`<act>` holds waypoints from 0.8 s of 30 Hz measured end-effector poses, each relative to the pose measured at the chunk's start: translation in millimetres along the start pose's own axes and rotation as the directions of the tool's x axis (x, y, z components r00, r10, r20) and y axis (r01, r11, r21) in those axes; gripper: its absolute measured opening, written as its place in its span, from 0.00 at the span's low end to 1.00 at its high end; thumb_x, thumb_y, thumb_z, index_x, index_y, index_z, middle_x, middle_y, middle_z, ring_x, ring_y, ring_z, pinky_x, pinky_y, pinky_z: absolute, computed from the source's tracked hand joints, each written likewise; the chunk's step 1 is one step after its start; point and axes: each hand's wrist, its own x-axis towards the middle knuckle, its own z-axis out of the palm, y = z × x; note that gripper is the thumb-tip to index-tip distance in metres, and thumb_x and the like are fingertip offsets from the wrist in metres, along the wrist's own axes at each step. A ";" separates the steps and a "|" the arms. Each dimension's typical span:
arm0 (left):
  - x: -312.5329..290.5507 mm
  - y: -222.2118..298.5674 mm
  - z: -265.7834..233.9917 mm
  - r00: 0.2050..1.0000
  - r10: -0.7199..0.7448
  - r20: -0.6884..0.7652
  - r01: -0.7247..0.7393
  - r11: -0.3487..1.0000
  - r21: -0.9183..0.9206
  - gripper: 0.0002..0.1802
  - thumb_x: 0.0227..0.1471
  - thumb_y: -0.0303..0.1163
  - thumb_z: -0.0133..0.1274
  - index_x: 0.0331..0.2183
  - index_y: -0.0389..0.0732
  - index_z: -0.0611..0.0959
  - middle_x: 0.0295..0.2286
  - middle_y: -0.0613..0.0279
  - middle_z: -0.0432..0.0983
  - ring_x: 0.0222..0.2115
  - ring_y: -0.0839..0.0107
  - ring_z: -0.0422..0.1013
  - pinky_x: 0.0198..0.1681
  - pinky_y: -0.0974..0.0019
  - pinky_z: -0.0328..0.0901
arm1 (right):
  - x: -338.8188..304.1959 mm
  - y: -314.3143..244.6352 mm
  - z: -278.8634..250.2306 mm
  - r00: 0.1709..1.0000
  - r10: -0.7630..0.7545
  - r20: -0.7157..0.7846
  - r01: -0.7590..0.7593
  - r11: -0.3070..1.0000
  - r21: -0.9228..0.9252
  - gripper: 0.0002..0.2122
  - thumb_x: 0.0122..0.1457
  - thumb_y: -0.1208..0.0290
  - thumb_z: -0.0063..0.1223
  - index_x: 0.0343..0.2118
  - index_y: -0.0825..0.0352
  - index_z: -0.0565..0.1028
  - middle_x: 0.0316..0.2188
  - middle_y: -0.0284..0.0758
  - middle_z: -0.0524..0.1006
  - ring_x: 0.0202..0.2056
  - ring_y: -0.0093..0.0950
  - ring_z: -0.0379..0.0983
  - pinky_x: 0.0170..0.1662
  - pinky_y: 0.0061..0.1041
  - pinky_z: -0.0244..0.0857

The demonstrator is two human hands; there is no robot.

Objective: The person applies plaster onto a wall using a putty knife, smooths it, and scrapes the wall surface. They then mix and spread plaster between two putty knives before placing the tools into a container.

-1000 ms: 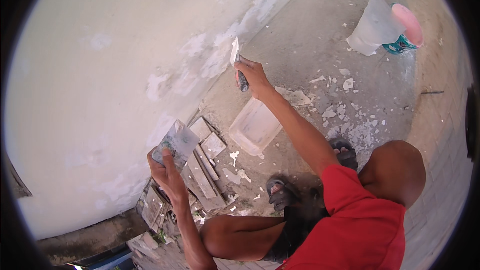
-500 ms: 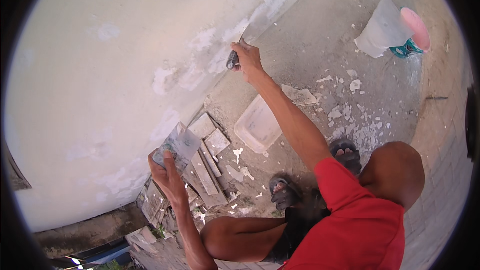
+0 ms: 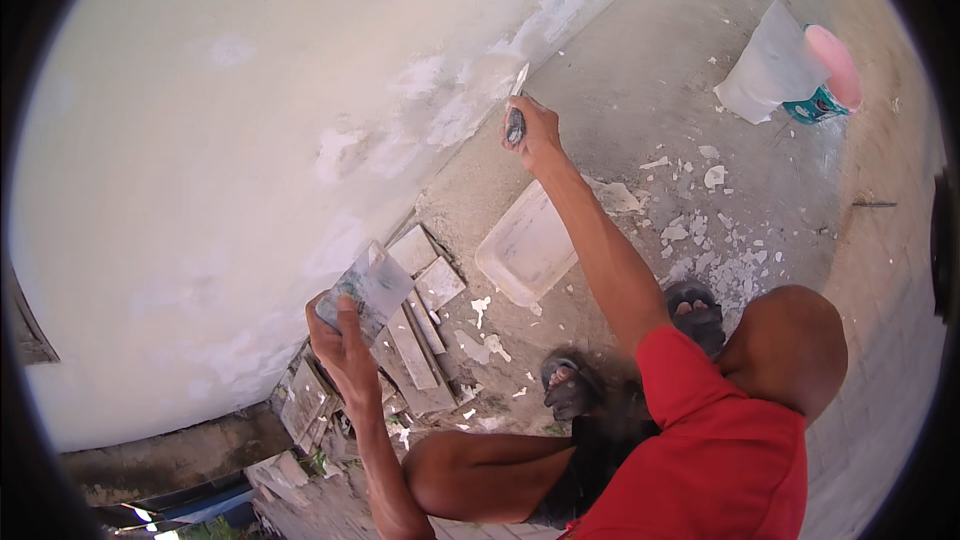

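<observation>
My right hand is closed around the dark handle of a putty knife. The narrow edge of its blade shows, pointing up beside the foot of the pale wall; whether it touches the wall I cannot tell. Lower down, my left hand grips a second, wider putty knife, its flat blade facing up with greyish smears on it, the thumb pressed on top. Uneven white patches of filler run along the wall's lower part between the two hands.
Below my right forearm lies a shallow whitish tray. Broken tiles and boards are piled by the wall near my left hand. Paint flakes litter the ground. A teal bucket, pink inside, stands at far right behind a whitish sheet.
My right hand has moved right, away from the wall, and its knife has turned from blade-flat at the wall to edge-on. The left hand keeps nearly the same pose; the view has shifted slightly.
</observation>
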 end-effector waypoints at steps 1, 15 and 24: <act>0.5 -3.0 -1.0 1.000 -0.001 -0.007 0.001 1.000 0.005 0.14 0.62 0.35 0.50 0.42 0.33 0.74 0.24 0.73 0.67 0.24 0.84 0.57 0.27 0.76 0.54 | 4.2 -4.4 4.7 1.000 0.006 0.006 -0.006 1.000 0.002 0.07 0.56 0.68 0.57 0.33 0.65 0.74 0.19 0.30 0.70 0.17 0.23 0.68 0.19 0.25 0.63; -1.3 0.7 -10.6 0.999 0.004 -0.042 -0.005 1.000 -0.018 0.16 0.63 0.35 0.49 0.46 0.33 0.72 0.30 0.66 0.74 0.28 0.81 0.66 0.32 0.75 0.62 | -65.1 74.9 138.2 0.899 -0.351 0.262 0.433 0.802 -0.411 0.37 0.60 0.66 0.52 0.60 0.90 0.49 0.27 0.46 0.76 0.28 0.32 0.75 0.34 0.30 0.72; -2.5 0.7 -26.1 0.960 0.115 -0.256 -0.138 0.988 -0.073 0.17 0.62 0.38 0.50 0.42 0.31 0.74 0.16 0.77 0.56 0.18 0.85 0.48 0.21 0.75 0.44 | -130.6 117.3 108.6 0.820 -0.346 0.455 0.557 0.664 -0.499 0.33 0.61 0.67 0.53 0.64 0.78 0.53 0.26 0.37 0.73 0.26 0.23 0.69 0.32 0.24 0.66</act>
